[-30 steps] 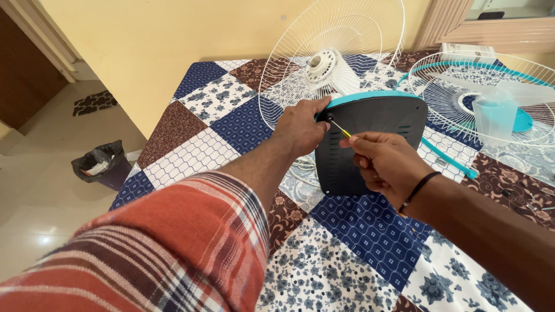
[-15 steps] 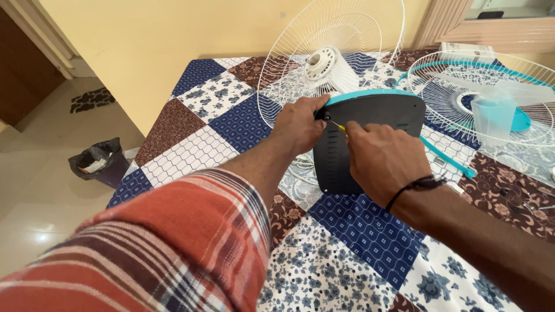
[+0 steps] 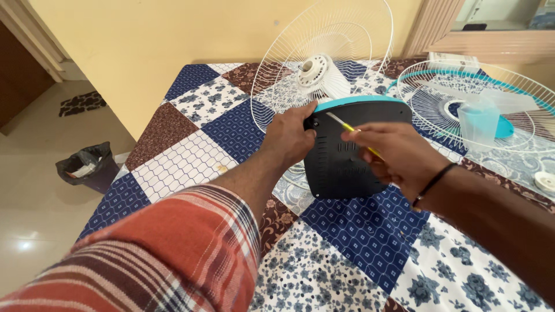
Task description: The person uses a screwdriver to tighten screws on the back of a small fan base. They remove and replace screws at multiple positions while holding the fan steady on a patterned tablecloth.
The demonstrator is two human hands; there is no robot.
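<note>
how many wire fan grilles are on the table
2. One white wire grille stands upright behind the dark fan base, with the motor hub at its centre. The other wire grille, rimmed in teal, lies flat at the right. Others may lie out of frame.

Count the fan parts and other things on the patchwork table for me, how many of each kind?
Wire fan guards: 2
Black fan base with teal rim: 1
Clear fan blade: 1
Yellow screwdriver: 1
Small white round cap: 1
Total: 6
</note>
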